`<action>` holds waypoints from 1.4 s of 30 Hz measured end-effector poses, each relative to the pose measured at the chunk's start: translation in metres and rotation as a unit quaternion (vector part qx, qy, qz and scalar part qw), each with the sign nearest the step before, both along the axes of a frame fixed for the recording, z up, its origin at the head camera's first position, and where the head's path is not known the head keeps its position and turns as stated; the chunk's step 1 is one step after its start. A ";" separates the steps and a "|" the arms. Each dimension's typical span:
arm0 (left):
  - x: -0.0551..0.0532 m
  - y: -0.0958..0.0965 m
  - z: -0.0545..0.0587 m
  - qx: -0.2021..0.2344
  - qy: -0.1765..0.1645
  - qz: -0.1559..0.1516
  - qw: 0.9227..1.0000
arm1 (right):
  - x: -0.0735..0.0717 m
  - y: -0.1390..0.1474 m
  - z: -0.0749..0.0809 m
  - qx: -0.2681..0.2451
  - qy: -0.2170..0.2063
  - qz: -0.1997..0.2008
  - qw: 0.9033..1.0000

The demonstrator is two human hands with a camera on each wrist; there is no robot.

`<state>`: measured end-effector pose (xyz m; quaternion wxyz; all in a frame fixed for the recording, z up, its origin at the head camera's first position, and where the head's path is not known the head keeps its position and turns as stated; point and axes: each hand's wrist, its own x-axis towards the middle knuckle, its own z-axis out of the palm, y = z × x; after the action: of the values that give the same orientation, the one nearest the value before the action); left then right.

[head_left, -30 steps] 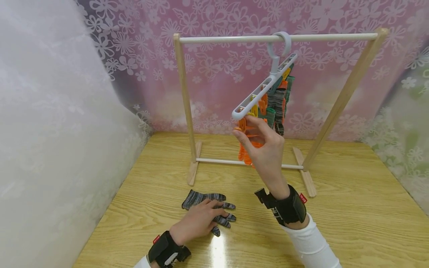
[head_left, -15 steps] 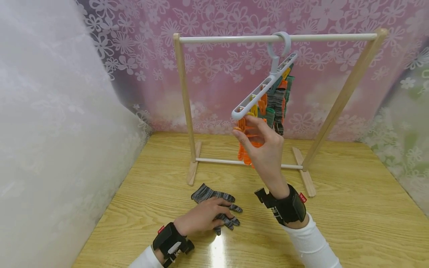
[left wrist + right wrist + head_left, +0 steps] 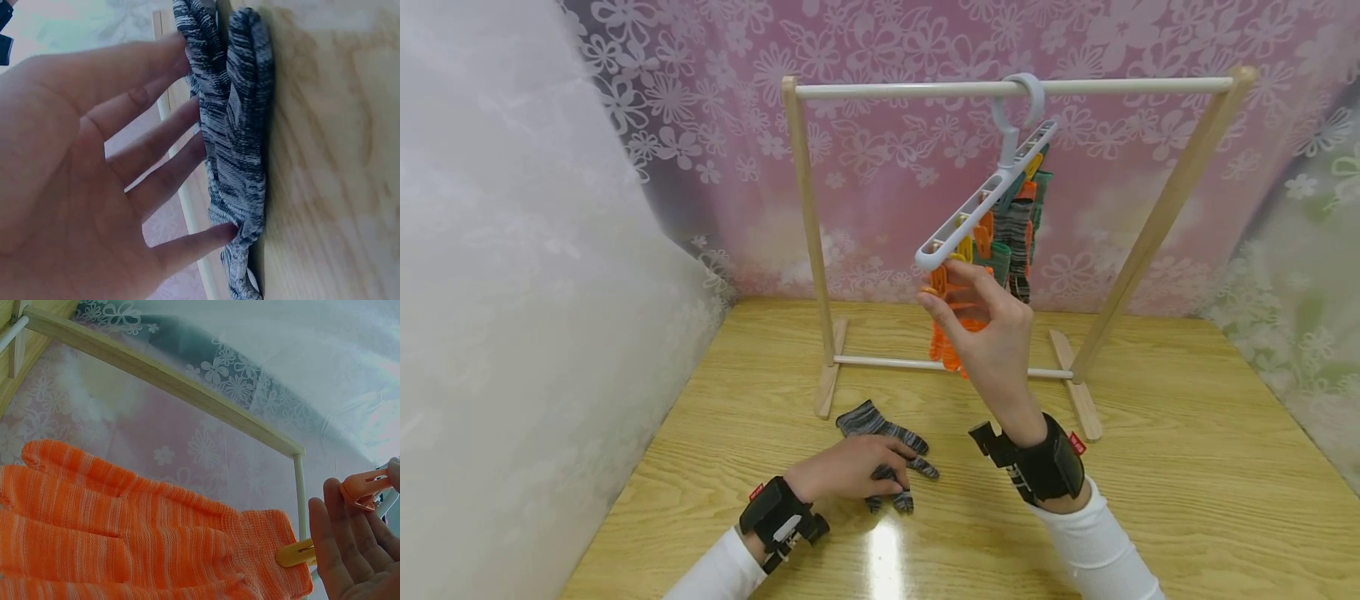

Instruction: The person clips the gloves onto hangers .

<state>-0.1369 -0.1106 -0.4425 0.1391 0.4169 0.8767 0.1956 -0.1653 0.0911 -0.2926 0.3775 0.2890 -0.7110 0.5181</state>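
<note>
On the table lies a grey-black knit glove (image 3: 880,423), its fingers partly under my left hand (image 3: 857,467). In the left wrist view, the spread fingertips touch the edge of this glove (image 3: 234,144); no pinch shows. My right hand (image 3: 996,342) is raised to the near end of a light-grey clip hanger (image 3: 977,208). It pinches an orange clothespin (image 3: 365,487) by thumb and fingers, the other fingers extended. Beside it, an orange knit glove (image 3: 175,544) hangs by its cuff from a yellow clothespin (image 3: 295,553).
The hanger hooks over the white top bar (image 3: 910,89) of a wooden rack (image 3: 811,225) and stands at a slant. Farther along it hang a green glove (image 3: 998,258) and another grey-black glove (image 3: 1015,225), held by clothespins. Floral curtains close off the back and sides.
The left hand has dragged the grey-black glove away and slightly right, turning it. Its fingers have drawn in more. My right hand has stayed at the clothespin; the view has shifted slightly.
</note>
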 end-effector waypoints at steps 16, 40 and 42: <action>0.025 0.008 0.001 -0.026 0.218 0.197 0.956 | 0.001 0.003 -0.002 0.006 0.005 -0.007 1.000; 0.013 -0.006 0.003 -0.122 0.130 0.110 0.978 | 0.002 0.002 -0.003 0.016 -0.001 -0.010 1.000; 0.011 -0.009 0.003 -0.114 0.119 0.105 0.981 | 0.003 0.002 -0.003 0.019 -0.002 -0.012 1.000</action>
<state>-0.1259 -0.1192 -0.4391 0.0592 0.3245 0.9424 0.0565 -0.1625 0.0933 -0.2956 0.3767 0.2865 -0.7251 0.5003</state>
